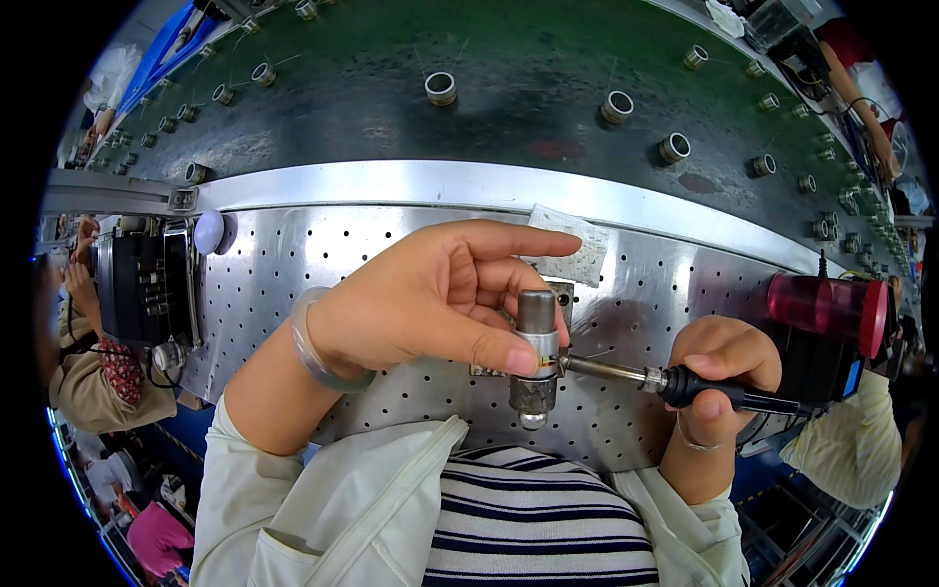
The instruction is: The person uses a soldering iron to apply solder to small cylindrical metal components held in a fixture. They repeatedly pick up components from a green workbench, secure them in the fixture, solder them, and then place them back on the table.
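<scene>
My left hand (430, 303) is closed, thumb and fingers pinching a metal ring (544, 344) with a small yellowish patch on its side. The ring sits around an upright metal cylinder (535, 311), dark grey on top and with a shiny rounded lower end. In my right hand (724, 362) is a soldering iron (626, 374) with a black handle, held almost level. Its tip meets or nearly touches the ring's right side, by the yellowish patch. Behind my left fingers a small metal block (562, 293) is partly hidden.
Under my hands lies a perforated metal bench (323, 259). Beyond its metal rail, a green belt (528, 59) carries several rings with thin wires. A white cloth or paper (587, 259), a pink-red container (827, 308), a purple ball (209, 233) and a black box (137, 284) are nearby. Co-workers sit both sides.
</scene>
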A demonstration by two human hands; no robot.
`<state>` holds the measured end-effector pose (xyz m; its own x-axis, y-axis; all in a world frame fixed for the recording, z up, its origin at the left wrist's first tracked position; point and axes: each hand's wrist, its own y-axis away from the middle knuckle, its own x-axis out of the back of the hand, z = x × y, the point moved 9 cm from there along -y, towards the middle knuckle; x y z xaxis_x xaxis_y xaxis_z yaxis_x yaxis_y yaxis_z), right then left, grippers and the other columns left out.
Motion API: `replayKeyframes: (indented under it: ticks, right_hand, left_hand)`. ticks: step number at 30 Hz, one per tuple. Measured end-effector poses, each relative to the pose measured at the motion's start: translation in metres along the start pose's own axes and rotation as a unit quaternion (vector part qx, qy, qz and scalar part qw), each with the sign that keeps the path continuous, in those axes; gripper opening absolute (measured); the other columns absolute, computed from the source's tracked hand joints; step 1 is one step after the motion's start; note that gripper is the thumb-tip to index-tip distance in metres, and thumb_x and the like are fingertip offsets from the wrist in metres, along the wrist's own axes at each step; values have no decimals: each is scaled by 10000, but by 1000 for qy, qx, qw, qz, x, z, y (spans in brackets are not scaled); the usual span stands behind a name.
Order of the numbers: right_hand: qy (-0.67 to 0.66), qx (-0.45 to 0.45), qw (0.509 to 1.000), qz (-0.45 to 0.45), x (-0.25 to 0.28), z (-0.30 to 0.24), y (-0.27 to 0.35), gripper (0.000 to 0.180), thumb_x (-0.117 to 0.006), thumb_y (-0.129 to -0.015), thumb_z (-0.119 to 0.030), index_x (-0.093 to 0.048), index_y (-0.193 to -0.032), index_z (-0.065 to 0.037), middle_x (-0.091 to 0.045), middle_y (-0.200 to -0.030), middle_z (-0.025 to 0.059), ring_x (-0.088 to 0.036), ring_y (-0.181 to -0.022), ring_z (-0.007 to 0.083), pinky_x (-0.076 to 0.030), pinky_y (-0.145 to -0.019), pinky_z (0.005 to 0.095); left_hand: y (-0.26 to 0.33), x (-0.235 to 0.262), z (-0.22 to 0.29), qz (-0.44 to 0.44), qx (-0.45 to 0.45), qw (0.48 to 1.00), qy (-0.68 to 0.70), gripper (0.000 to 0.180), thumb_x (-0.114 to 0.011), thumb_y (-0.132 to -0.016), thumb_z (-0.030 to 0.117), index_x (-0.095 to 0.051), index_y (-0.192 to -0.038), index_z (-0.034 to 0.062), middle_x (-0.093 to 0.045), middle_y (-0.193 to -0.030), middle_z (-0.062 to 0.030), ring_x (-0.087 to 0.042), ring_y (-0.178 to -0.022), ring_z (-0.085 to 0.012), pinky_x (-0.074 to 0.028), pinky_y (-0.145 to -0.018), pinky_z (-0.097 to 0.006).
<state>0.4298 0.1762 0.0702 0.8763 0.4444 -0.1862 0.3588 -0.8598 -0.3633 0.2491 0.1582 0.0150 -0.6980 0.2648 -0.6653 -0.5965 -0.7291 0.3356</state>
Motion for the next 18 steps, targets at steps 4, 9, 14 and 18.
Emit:
replayKeyframes:
  ticks: [4,9,14,18]
  right_hand:
    - [-19,4,1000,-5,0,-1,-1,247,-753,-702,-55,-574,-828,61,-588,-633,115,-527,-479,161,-425,-456,253]
    - [-15,25,999,-35,-2,-2,-2,253,-753,-688,-36,-577,-833,72,-592,-630,127,-528,-461,164,-421,-445,251]
    - [-18,32,998,-45,-3,-3,-3,262,-756,-674,-21,-581,-841,80,-596,-631,134,-537,-459,170,-418,-439,249]
    - [-7,33,998,-47,-3,-3,-4,264,-757,-671,-18,-584,-843,83,-598,-631,133,-546,-465,174,-422,-442,250]
  left_hand:
    - [-1,0,-1,2,3,1000,10,827,-764,-642,-64,-342,-1353,-71,-619,-958,-179,-618,-867,-146,-503,-728,-186]
    - [-2,-1,-1,2,-2,1000,10,820,-761,-641,-69,-344,-1348,-79,-623,-949,-177,-622,-856,-147,-507,-727,-191]
    - [-3,-1,-1,5,0,1000,8,824,-761,-638,-74,-343,-1347,-80,-626,-945,-179,-627,-858,-151,-511,-736,-195]
    - [-3,-1,-1,4,0,1000,7,825,-760,-637,-76,-341,-1348,-80,-626,-950,-183,-628,-866,-154,-513,-741,-199]
